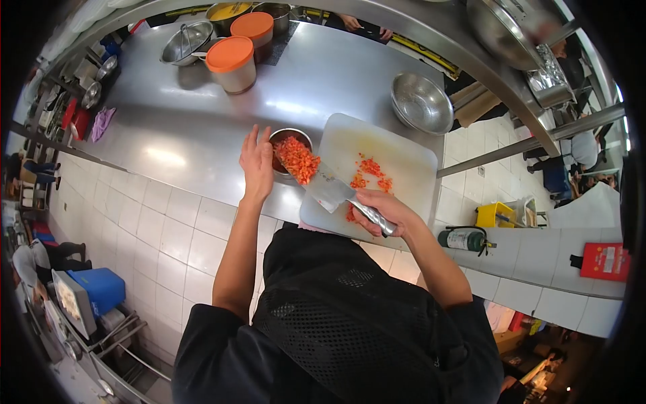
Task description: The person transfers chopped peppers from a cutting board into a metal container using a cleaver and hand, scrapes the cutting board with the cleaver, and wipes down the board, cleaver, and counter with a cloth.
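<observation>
My right hand (387, 214) is closed around the metal handle of a broad-bladed knife (331, 193). A heap of diced red vegetable (296, 160), possibly tomato, lies at the blade's far end, over a small metal bowl (301, 133). Alongside that bowl, on its left, is my left hand (257, 165), its fingers stretched upward and seeming to touch the bowl's side. The white cutting board (410, 158) lies right of the bowl. Scattered red dice (370, 167) remain on it, partly hidden by the knife and my right hand.
On the steel table (161, 128) stand orange-lidded tubs (232, 74) and a metal bowl (188, 44) at the back left. A perforated steel bowl (422, 102) sits at the back right. A shelf rail (431, 34) crosses above; another person's hands (351, 22) show beyond the table.
</observation>
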A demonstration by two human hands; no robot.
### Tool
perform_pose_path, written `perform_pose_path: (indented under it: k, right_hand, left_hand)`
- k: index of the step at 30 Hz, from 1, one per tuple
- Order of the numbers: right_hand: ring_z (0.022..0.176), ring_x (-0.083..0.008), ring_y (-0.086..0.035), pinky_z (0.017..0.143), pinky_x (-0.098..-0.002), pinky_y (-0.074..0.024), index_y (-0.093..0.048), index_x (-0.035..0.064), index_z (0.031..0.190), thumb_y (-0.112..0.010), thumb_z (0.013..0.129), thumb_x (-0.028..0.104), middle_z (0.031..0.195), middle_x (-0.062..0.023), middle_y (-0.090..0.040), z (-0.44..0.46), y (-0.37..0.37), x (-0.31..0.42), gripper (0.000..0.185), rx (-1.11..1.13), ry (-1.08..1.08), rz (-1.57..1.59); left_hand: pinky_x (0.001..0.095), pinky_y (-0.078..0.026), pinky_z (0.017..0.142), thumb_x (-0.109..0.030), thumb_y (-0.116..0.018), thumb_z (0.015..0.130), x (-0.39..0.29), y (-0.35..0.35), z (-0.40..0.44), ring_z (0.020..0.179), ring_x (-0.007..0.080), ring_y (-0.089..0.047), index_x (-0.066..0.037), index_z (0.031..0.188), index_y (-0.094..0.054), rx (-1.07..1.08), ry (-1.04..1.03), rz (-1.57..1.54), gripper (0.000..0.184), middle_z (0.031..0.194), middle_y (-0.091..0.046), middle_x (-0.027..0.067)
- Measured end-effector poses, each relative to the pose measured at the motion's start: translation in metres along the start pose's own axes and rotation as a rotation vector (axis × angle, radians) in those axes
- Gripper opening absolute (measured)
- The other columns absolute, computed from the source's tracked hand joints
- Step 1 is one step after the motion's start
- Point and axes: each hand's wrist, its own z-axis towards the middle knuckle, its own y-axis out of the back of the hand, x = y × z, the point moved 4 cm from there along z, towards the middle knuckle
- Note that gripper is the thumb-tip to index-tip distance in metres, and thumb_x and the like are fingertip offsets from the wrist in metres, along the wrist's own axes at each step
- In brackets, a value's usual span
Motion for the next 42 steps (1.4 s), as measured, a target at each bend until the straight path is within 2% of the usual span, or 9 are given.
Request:
perform_pose_path:
  k: [4,10,20,30,33,34,36,37,42]
  right_hand:
    - [0.047,-0.0141,-0.056,0.039,-0.0267,-0.0459,-0.055,0.0045,0.106,-0.048,0.108,0.031,0.069,-0.0077,-0.060,0.024,-0.010,0.006,0.028,0.117,-0.096,0.212]
    - [0.050,-0.0166,-0.059,0.041,-0.0302,-0.0490,-0.056,0.0017,0.102,-0.051,0.107,0.030,0.079,-0.0118,-0.064,0.038,-0.032,0.034,0.029,0.110,-0.101,0.431]
    - [0.046,-0.0141,-0.054,0.037,-0.0252,-0.0454,-0.055,-0.0032,0.108,-0.051,0.106,0.027,0.076,-0.0118,-0.060,-0.001,-0.047,0.046,0.030,0.159,-0.065,0.421]
    - [0.043,-0.0163,-0.057,0.036,-0.0274,-0.0487,-0.052,-0.0062,0.115,-0.054,0.103,0.020,0.077,-0.0123,-0.059,-0.069,0.002,0.002,0.029,0.153,0.155,0.267]
    - [0.066,-0.0125,-0.066,0.062,-0.0290,-0.0540,-0.059,0.0032,0.128,-0.068,0.093,0.007,0.086,-0.0075,-0.067,-0.091,0.068,-0.033,0.036,-0.298,0.266,-0.211]
    - [0.066,-0.0125,-0.066,0.062,-0.0290,-0.0540,-0.059,0.0032,0.128,-0.068,0.093,0.007,0.086,-0.0075,-0.067,-0.096,0.086,-0.043,0.036,-0.310,0.267,-0.204]
    - [0.074,-0.0145,-0.067,0.066,-0.0318,-0.0543,-0.060,0.0048,0.133,-0.068,0.092,0.010,0.086,-0.0077,-0.066,-0.107,0.130,-0.050,0.042,-0.740,0.322,-0.725]
    - [0.076,-0.0228,-0.069,0.071,-0.0380,-0.0547,-0.064,0.0082,0.129,-0.067,0.093,0.014,0.091,-0.0132,-0.068,-0.107,0.142,-0.051,0.037,-0.890,0.437,-0.958]
    - [0.082,-0.0369,-0.067,0.074,-0.0449,-0.0545,-0.064,0.0135,0.132,-0.063,0.095,0.019,0.100,-0.0162,-0.068,-0.086,0.153,-0.051,0.038,-1.097,0.456,-1.251]
  left_hand:
    - [0.0579,-0.003,0.122,-0.071,-0.015,0.102,-0.012,0.000,-0.005,0.155,0.0429,-0.012,-0.016,0.152,-0.050,0.204,-0.076,0.011,0.082,0.168,-0.022,0.0180]
    - [0.0614,0.001,0.121,-0.075,-0.015,0.100,-0.032,-0.005,-0.012,0.157,0.0433,-0.005,-0.029,0.151,-0.053,0.646,-0.293,-0.040,0.078,0.170,-0.018,0.0158]
    - [0.0667,0.000,0.120,-0.065,-0.024,0.104,0.013,0.001,0.016,0.158,0.0398,-0.002,-0.029,0.148,-0.057,0.616,-0.288,0.473,0.065,0.171,-0.015,0.0122]
    - [0.0651,0.002,0.120,-0.067,-0.021,0.103,0.009,-0.002,0.019,0.158,0.0393,0.001,-0.017,0.150,-0.053,0.554,-0.239,0.328,0.076,0.172,-0.012,0.0111]
    - [0.0647,0.000,0.120,-0.066,-0.023,0.103,-0.005,-0.006,0.017,0.158,0.0394,-0.002,-0.013,0.154,-0.047,0.454,-0.279,0.372,0.077,0.171,-0.013,0.0133]
    - [0.0647,0.000,0.120,-0.066,-0.023,0.103,-0.014,-0.010,0.015,0.158,0.0394,-0.002,-0.013,0.154,-0.047,0.464,-0.287,0.366,0.077,0.171,-0.013,0.0133]
    - [0.0616,-0.004,0.122,-0.063,-0.028,0.104,-0.038,-0.015,0.014,0.157,0.0399,-0.011,-0.009,0.153,-0.047,0.350,-0.368,0.318,0.075,0.169,-0.022,0.0155]
    - [0.0616,-0.004,0.122,-0.063,-0.028,0.104,-0.046,-0.024,0.012,0.157,0.0399,-0.011,-0.009,0.153,-0.047,0.363,-0.381,0.317,0.075,0.169,-0.022,0.0155]
    - [0.0531,-0.019,0.122,-0.047,-0.041,0.107,-0.085,-0.075,-0.007,0.153,0.0408,-0.025,-0.004,0.151,-0.047,0.427,-0.448,-0.080,0.062,0.163,-0.035,0.0177]
